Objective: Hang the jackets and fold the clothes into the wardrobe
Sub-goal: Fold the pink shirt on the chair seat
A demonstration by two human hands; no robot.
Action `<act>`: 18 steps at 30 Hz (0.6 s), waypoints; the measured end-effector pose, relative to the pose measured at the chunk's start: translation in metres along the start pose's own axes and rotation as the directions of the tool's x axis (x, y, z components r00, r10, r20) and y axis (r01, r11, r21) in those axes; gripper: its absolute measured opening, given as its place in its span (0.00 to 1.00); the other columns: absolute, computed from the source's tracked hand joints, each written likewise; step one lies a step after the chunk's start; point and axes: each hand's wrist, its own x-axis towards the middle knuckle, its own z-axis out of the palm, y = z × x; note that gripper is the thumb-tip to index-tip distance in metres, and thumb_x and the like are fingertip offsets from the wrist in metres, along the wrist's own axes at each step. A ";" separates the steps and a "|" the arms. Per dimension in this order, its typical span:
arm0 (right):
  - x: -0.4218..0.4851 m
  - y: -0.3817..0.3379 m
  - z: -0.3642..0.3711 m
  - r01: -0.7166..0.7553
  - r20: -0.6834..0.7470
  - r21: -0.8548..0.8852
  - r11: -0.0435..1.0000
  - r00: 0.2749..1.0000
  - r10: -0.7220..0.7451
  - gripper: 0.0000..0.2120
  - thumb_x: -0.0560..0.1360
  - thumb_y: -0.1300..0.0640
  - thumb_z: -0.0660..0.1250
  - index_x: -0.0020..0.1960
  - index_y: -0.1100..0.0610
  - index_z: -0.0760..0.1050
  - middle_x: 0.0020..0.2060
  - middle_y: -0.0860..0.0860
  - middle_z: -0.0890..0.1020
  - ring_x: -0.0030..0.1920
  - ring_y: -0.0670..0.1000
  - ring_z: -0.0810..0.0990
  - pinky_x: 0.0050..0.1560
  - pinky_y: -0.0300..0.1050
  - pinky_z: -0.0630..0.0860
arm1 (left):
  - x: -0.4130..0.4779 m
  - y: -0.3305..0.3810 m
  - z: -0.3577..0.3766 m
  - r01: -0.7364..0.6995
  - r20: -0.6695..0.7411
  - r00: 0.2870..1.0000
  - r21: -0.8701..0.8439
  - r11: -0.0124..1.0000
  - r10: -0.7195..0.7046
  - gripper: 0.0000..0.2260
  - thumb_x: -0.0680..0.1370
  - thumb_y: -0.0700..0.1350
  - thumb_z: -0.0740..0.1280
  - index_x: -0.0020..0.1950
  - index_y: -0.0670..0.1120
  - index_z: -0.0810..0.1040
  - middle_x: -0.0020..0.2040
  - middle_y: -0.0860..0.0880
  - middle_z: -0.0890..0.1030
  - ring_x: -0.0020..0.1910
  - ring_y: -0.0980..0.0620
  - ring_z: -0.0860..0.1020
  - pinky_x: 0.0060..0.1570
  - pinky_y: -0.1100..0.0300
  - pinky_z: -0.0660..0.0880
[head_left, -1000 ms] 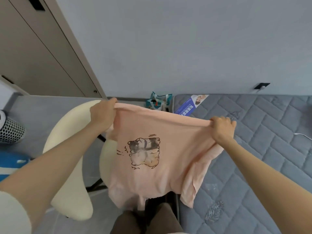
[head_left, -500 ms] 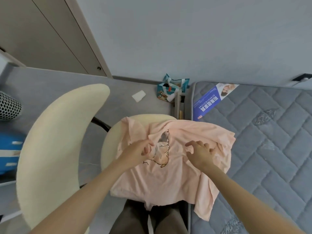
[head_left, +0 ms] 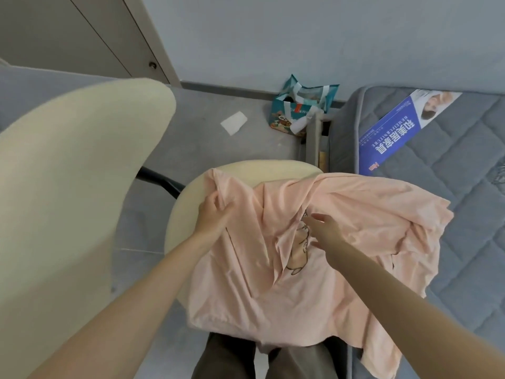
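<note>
A peach T-shirt [head_left: 314,283] with a cartoon print lies rumpled across the cream chair seat [head_left: 273,166] and spills onto the mattress edge at the right. My left hand [head_left: 213,214] grips a bunched fold of the shirt near its upper left corner. My right hand [head_left: 325,231] hovers over the shirt's middle beside the print, fingers straight and spread, holding nothing. Part of the print is hidden in a crease.
The chair's cream backrest [head_left: 82,187] fills the left. A grey quilted mattress [head_left: 451,187] with a blue leaflet [head_left: 396,132] lies at the right. A teal bag [head_left: 300,108] and a white paper scrap [head_left: 234,123] sit on the floor. The wardrobe door [head_left: 82,36] stands at upper left.
The shirt went from being held up by both hands to lying on the chair seat. My left hand moved left to grip a fold; my right hand opened over the middle.
</note>
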 end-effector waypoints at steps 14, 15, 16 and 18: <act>0.045 -0.031 0.014 0.121 -0.045 0.268 0.956 0.993 -0.113 0.05 0.75 0.62 0.66 0.42 0.58 0.71 0.35 0.53 0.72 0.36 0.51 0.72 0.34 0.43 0.71 | 0.081 0.011 0.021 0.063 -0.215 0.966 -0.328 0.943 -0.140 0.06 0.78 0.45 0.66 0.53 0.45 0.75 0.49 0.45 0.79 0.49 0.47 0.78 0.50 0.55 0.74; 0.047 -0.036 0.009 0.107 -0.033 0.366 0.925 0.994 -0.102 0.05 0.75 0.63 0.65 0.43 0.58 0.69 0.35 0.54 0.71 0.36 0.51 0.71 0.34 0.42 0.70 | 0.088 0.012 0.018 0.029 -0.254 0.961 -0.318 0.948 -0.114 0.04 0.78 0.45 0.65 0.51 0.47 0.74 0.48 0.47 0.78 0.48 0.48 0.77 0.48 0.55 0.73; 0.050 -0.041 0.005 0.091 -0.012 0.468 0.879 0.995 -0.096 0.05 0.76 0.65 0.64 0.46 0.58 0.69 0.35 0.54 0.72 0.36 0.51 0.71 0.35 0.43 0.70 | 0.095 0.013 0.014 0.006 -0.286 0.953 -0.313 0.950 -0.100 0.03 0.78 0.45 0.65 0.51 0.49 0.74 0.48 0.48 0.78 0.48 0.49 0.77 0.48 0.56 0.73; 0.057 -0.052 -0.003 0.071 0.023 0.621 0.780 0.994 -0.110 0.08 0.77 0.67 0.62 0.53 0.57 0.71 0.37 0.54 0.76 0.37 0.50 0.75 0.39 0.42 0.72 | 0.108 0.019 0.006 0.007 -0.314 0.940 -0.383 0.924 -0.137 0.05 0.78 0.45 0.65 0.52 0.54 0.76 0.49 0.51 0.79 0.50 0.50 0.78 0.51 0.56 0.76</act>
